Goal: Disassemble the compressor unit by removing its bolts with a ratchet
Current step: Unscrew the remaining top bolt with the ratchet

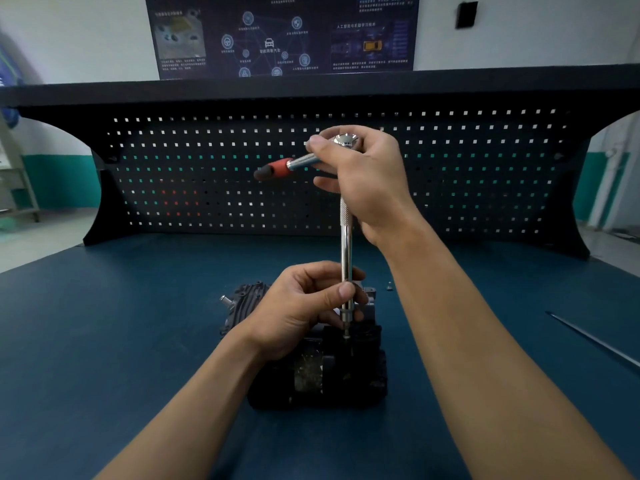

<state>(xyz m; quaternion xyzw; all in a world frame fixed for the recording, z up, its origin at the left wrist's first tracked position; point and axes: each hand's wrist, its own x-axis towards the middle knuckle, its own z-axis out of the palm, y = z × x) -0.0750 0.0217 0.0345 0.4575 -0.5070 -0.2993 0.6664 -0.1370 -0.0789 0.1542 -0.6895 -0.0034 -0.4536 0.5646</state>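
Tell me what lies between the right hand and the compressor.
A chrome extension bar runs upright from the ratchet in the right hand down to the compressor; the left hand pinches its lower part. Head view.

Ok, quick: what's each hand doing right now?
Left hand: pinches the extension bar low down.
Right hand: grips the ratchet at its head.

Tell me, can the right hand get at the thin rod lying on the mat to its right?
Probably yes, once freed: the right hand now grips the ratchet head, but only bare mat lies between that forearm and the rod, with nothing in the way.
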